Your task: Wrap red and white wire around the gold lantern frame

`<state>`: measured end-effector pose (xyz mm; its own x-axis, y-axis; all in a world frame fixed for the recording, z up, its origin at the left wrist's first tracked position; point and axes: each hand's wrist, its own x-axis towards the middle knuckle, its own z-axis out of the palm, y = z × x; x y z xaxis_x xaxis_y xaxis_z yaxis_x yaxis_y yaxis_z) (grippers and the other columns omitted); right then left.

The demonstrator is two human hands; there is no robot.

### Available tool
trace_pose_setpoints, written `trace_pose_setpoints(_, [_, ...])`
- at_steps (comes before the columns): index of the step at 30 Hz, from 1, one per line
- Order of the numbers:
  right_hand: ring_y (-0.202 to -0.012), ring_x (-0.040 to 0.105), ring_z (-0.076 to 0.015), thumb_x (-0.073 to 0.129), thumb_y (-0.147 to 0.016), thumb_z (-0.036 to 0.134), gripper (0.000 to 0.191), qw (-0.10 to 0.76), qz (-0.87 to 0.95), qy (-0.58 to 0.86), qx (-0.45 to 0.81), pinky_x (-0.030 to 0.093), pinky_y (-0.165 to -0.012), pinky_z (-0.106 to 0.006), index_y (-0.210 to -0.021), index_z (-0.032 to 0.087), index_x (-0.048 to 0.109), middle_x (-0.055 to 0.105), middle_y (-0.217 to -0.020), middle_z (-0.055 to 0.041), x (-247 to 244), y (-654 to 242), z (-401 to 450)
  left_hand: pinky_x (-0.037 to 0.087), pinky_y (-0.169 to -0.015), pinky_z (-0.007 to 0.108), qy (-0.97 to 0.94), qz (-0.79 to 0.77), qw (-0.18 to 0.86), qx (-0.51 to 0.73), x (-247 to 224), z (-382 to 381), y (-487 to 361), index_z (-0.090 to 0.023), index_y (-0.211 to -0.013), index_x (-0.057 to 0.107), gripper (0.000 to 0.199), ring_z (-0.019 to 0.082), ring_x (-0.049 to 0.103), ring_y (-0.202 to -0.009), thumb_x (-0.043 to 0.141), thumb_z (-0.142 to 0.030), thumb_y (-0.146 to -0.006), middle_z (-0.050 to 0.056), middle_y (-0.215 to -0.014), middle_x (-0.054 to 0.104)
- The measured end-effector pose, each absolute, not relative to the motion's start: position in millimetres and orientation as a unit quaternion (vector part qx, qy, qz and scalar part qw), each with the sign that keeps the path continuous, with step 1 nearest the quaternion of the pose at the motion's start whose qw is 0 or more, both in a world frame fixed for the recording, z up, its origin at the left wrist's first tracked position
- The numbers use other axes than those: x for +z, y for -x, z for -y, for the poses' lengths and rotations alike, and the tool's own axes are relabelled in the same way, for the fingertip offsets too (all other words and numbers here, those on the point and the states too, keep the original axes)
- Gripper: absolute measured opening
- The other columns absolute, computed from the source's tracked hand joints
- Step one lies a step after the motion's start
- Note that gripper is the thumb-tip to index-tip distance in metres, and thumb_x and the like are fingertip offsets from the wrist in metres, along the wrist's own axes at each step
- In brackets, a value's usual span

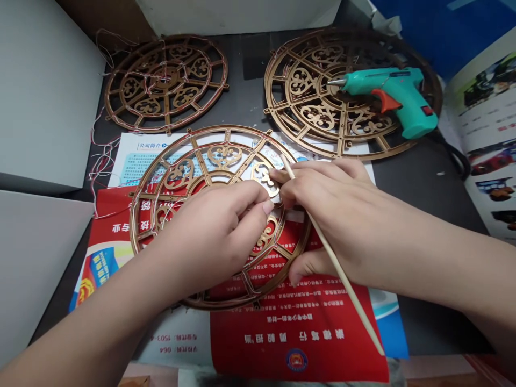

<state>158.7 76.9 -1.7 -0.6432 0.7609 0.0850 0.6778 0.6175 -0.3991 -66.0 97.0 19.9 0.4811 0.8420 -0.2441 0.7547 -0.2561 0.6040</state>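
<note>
Leaflets, printed red, white and blue, spread on the dark tabletop, nearest edge at 6 o'clock of the view. Pale wooden stick slanting above them, lower end toward 5 o'clock, upper end toward 11. Left hand: in from 7 o'clock, thumb and index finger pinched narrow just beside a gold scroll ornament; contents of the pinch, if any, impossible to tell. Right hand: in from 4 o'clock, fingers closed on the stick, thumb low beside the outer rim. Near wheel frame: mid-view, over the leaflets, beneath both hands, with thin wires along its rings.

Handling, by judgement: light, stiff, probably smooth; fragile at scrollwork and wiring. Take hold of the outer rim at 3 and 9 o'clock, without trapping wires. Do not lift by a scroll ornament. Treat the stick as light and rigid, liable to snap under side load; grip mid-shaft.

Farther out, at 3 o'clock: booklet. At 1 o'clock: right far wheel frame, teal glue gun lying on top, nozzle toward 9. At 11 o'clock: left far wheel frame.
</note>
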Motion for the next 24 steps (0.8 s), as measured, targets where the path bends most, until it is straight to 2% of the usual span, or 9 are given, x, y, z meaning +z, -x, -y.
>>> trace_pose_setpoints(3, [-0.119, 0.060, -0.0349, 0.092, -0.074, 0.056, 0.063, 0.128, 0.890, 0.405, 0.167, 0.036, -0.099, -0.047, -0.107, 0.020, 0.052, 0.066, -0.118, -0.0113, -1.9, -158.7, -76.6, 0.029, -0.054, 0.033, -0.793, -0.503, 0.338, 0.070, 19.3, -97.3, 65.8, -0.022, -0.077, 0.059, 0.027, 0.014, 0.050, -0.062, 0.051, -0.032, -0.100, -0.004, -0.066, 0.058])
trace_pose_setpoints(8, [-0.124, 0.059, -0.0359, 0.091, -0.075, 0.055, 0.063, 0.133, 0.891, 0.403, 0.161, 0.035, -0.101, -0.047, -0.108, 0.020, 0.051, 0.065, -0.123, -0.0122, -4.4, -158.8, -76.9, 0.029, -0.052, 0.032, -0.796, -0.501, 0.330, 0.086, 20.0, -99.0, 65.9, -0.022, -0.075, 0.060, 0.027, 0.013, 0.049, -0.057, 0.053, -0.031, -0.098, -0.006, -0.061, 0.056])
trace_pose_setpoints(12, [-0.121, 0.059, -0.0348, 0.092, -0.073, 0.055, 0.064, 0.132, 0.891, 0.404, 0.162, 0.035, -0.100, -0.046, -0.108, 0.020, 0.051, 0.065, -0.119, -0.0104, -4.5, -158.9, -76.6, 0.030, -0.049, 0.031, -0.798, -0.496, 0.329, 0.095, 20.0, -100.2, 67.0, -0.022, -0.075, 0.061, 0.026, 0.011, 0.048, -0.054, 0.054, -0.032, -0.098, -0.007, -0.059, 0.056])
trace_pose_setpoints(24, [-0.122, 0.059, -0.0358, 0.095, -0.069, 0.056, 0.069, 0.133, 0.888, 0.408, 0.167, 0.034, -0.099, -0.045, -0.108, 0.021, 0.051, 0.065, -0.119, -0.0109, -4.1, -159.2, -76.4, 0.035, -0.049, 0.029, -0.794, -0.497, 0.336, 0.095, 19.9, -99.4, 66.0, -0.021, -0.076, 0.062, 0.027, 0.011, 0.051, -0.057, 0.055, -0.033, -0.099, -0.007, -0.062, 0.058])
